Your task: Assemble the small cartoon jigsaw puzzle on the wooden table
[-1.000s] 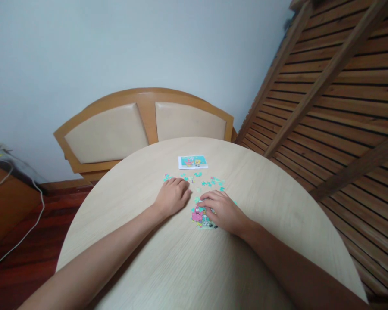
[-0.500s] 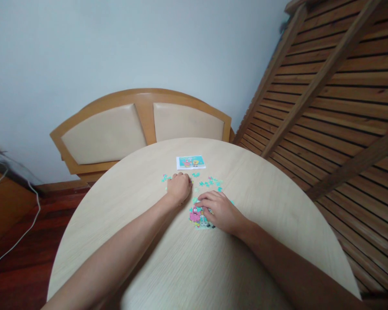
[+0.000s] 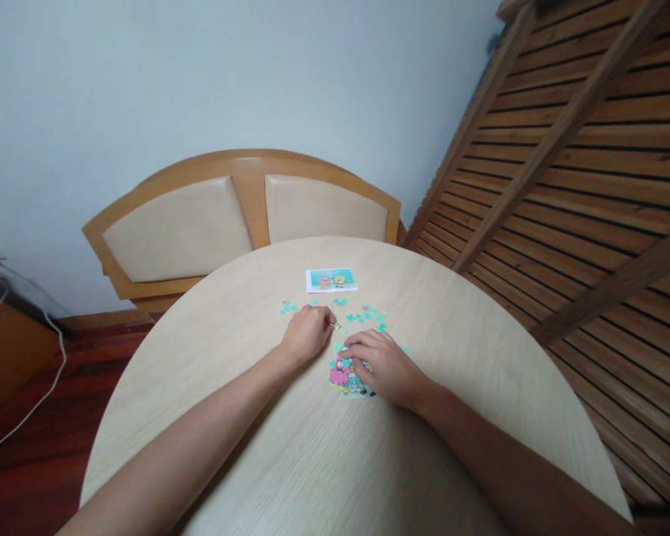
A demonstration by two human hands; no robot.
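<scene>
My left hand [image 3: 308,333] is closed in a pinch on a small jigsaw puzzle piece [image 3: 336,325], which shows light and yellow at the fingertips. My right hand [image 3: 388,370] rests over a partly joined jigsaw puzzle [image 3: 339,374] with a pink cartoon figure on it. Its fingers are bent but apart from the thumb, touching the puzzle's upper part and hiding its right side. Loose teal puzzle pieces [image 3: 362,317] lie beyond the right hand. More loose pieces [image 3: 288,307] lie beyond and left of the left hand.
A picture card [image 3: 333,281] with cartoon figures lies on the round wooden table [image 3: 246,447], past the pieces. A padded wooden headboard [image 3: 257,201] stands behind the table. Wooden slats [image 3: 586,186] lean on the right. A white cable [image 3: 56,372] hangs at left.
My left hand has drawn slightly nearer to me, and a puzzle piece now shows at its fingertips. The right hand stays on the puzzle. The view has shifted slightly.
</scene>
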